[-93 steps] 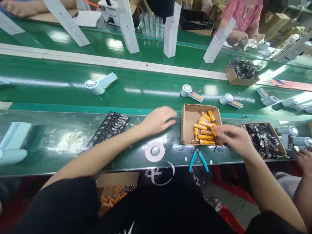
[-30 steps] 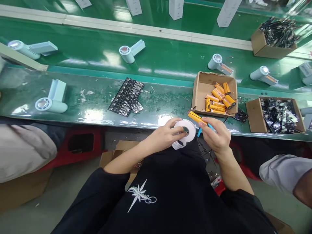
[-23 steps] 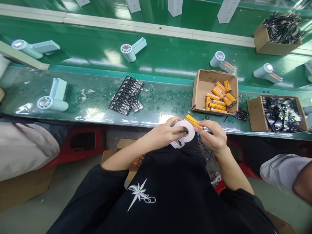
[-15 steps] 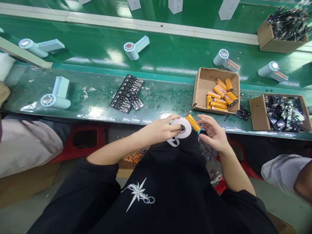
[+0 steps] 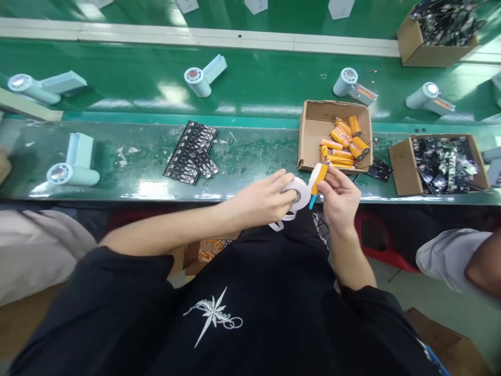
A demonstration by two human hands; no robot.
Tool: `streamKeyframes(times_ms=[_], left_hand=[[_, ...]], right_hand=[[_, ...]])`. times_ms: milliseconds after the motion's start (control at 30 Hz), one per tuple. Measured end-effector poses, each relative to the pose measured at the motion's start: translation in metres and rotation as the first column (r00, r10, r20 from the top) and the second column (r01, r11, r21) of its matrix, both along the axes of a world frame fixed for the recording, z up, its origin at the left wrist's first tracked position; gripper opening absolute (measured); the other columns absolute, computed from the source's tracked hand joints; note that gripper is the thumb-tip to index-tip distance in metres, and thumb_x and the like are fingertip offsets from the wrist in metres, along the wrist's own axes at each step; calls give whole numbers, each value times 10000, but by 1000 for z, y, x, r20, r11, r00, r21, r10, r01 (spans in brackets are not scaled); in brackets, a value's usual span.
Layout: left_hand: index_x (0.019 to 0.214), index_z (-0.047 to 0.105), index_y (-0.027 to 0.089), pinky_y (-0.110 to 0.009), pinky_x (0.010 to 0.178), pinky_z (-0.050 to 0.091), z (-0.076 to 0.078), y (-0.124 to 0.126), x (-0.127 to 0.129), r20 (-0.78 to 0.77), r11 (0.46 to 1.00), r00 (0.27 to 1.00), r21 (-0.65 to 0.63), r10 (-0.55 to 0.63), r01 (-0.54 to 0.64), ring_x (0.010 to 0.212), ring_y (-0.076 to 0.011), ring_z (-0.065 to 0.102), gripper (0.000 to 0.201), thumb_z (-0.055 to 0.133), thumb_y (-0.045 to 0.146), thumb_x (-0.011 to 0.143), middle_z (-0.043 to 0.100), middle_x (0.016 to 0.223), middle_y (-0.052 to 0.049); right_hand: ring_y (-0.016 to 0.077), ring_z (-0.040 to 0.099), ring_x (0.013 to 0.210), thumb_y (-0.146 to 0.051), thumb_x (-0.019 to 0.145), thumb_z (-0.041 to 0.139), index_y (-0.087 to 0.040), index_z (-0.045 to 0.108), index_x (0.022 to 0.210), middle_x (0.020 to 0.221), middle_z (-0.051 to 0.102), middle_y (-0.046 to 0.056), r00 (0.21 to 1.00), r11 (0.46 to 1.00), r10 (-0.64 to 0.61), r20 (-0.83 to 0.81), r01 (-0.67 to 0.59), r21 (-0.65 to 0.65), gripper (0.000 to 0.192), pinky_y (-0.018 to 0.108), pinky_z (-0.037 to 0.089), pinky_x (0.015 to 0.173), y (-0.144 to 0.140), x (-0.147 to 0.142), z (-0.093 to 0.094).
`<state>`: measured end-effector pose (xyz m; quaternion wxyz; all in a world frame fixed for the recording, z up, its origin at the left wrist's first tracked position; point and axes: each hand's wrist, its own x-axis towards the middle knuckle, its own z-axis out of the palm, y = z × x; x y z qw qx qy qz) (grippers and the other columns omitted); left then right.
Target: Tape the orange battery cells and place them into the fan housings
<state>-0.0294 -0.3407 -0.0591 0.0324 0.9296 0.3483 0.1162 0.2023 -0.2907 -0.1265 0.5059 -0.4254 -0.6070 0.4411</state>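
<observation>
My left hand (image 5: pixel 276 198) is closed round a roll of white tape (image 5: pixel 300 194), with a loose loop of tape hanging below it. Between the fingers of my right hand (image 5: pixel 340 196) is an orange battery (image 5: pixel 320 180) with a blue end piece pointing down. A white strip lies along the battery's left side, right beside the tape roll. Both hands are at the bench's front edge, above my lap. Just behind them stands a cardboard box (image 5: pixel 307 149) that contains several orange batteries (image 5: pixel 344 140).
Black circuit boards (image 5: pixel 191 152) lie on the bench at left, near a light-blue fan housing (image 5: pixel 74 172). A box of circuit boards (image 5: pixel 401 169) stands at right. More housings (image 5: pixel 198 81) rest on the green belt (image 5: pixel 129 68) behind. Parts of other people show at both sides.
My right hand has closed on the battery and turned it more upright; its white-strip side now shows. Before, the fingers were apart beside it. The view has shifted slightly.
</observation>
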Motion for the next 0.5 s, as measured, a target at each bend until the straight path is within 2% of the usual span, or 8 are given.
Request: streamKeyframes(times_ms=[100,133,200,300,367,400,433,500], left_hand=[[1157,746,151,-521,1186,583,-10,-1,17,-5,993,997,85,82,-82,1178,-274,702,299,482,54,1056,713,1017,-79],[1144,741,143,-515,1163,598,-15,-2,23,21,988,993,98,115,-117,1125,-265,714,289,475,61,1066,712,997,-77],[1117,732,138,-543,1153,599,-23,-9,34,95,984,985,83,147,-155,1054,-258,722,264,479,74,1075,718,983,-82],[1037,741,207,-507,1245,543,-24,-34,50,229,998,973,51,-41,30,1058,-217,724,220,542,123,1076,739,1017,-50],[977,759,269,-344,1305,485,-23,-52,52,270,970,931,83,-244,230,1165,-164,708,210,597,183,1079,750,1036,-6],[963,770,280,-287,1305,472,-24,-57,48,269,957,919,97,-289,272,1228,-151,691,204,618,203,1076,756,1051,-1],[965,781,272,-278,1298,477,-28,-58,39,262,963,927,105,-269,250,1278,-156,676,195,633,194,1064,764,1073,-10],[1009,795,204,-400,1279,521,-43,-48,7,255,996,964,75,-70,53,1332,-226,665,182,648,97,1011,776,1122,-74]], right_hand=[[298,755,1251,-591,1115,534,-262,386,1696,1420,700,168,972,975,-221,-76,222,18,684,482,680,1025,-22,-27,-21],[293,755,1248,-573,1122,518,-272,359,1702,1412,695,167,967,970,-241,-87,242,-3,672,473,680,1023,-27,-32,-26],[287,776,1179,-533,1106,568,-285,447,1644,1321,724,147,968,976,-215,-127,210,-51,605,453,691,986,-30,-32,-30],[279,796,1047,-463,1055,689,-297,637,1480,1214,757,106,976,991,-135,-168,136,-6,459,440,710,904,-8,5,-22],[263,787,1027,-404,1031,744,-336,692,1437,1231,759,83,965,965,-178,-192,209,158,415,414,705,895,21,46,-10],[252,778,1036,-379,1034,748,-376,709,1428,1251,758,69,943,920,-224,-247,288,266,396,385,698,895,37,66,-5],[241,774,1032,-357,1031,755,-430,725,1419,1275,758,55,921,875,-247,-302,346,340,396,348,690,867,50,83,-1],[231,767,1033,-312,990,807,-517,697,1441,1316,746,31,925,887,-220,-311,322,330,507,323,682,801,63,104,2]])
